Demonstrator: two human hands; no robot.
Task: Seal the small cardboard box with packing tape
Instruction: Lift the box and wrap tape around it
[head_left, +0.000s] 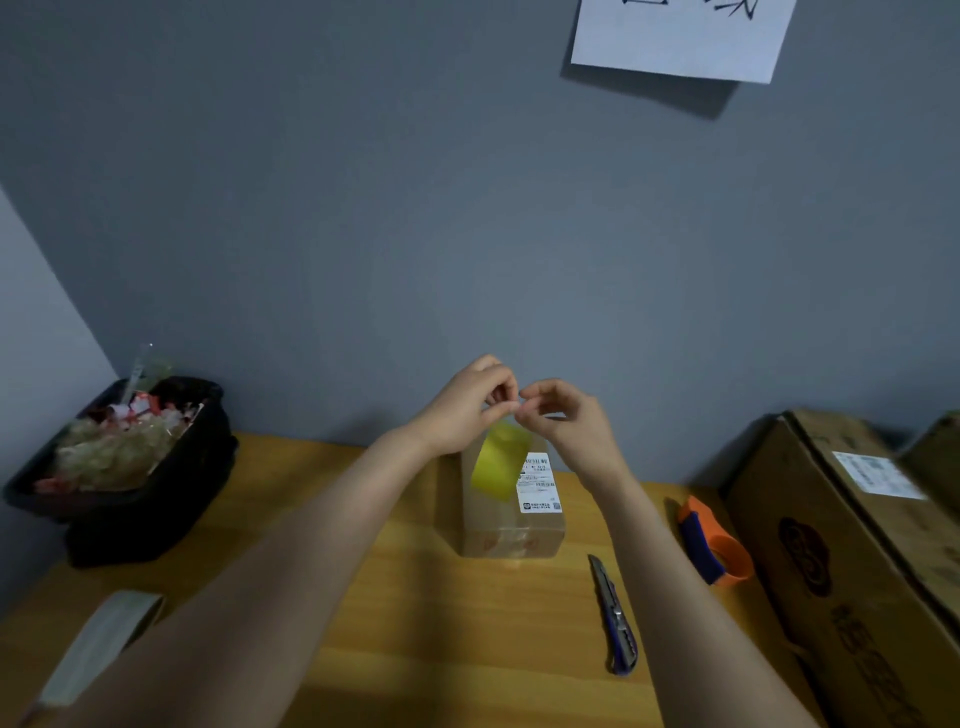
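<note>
My left hand (467, 405): it is up above the box, and its fingertips pinch the top edge of the yellow tape.
My right hand (563, 415): it is up too, right beside my left hand, pinching the same top edge.
Tape (500, 462): a yellow strip that hangs down from my fingers, with its low end in front of the box top.
Box (511, 506): small and brown, shut, in the middle of the wooden table (415, 597); its long side runs away from me toward the wall.
Label (540, 483): white, stuck on the right part of the box top.
Knife (613, 616): flat on the table, right of the box, with its tip pointing away from me.
Tape holder (714, 543): orange and blue, right of the knife, near the big box (831, 545).
Black bin (135, 467): far left, full of scraps.
</note>
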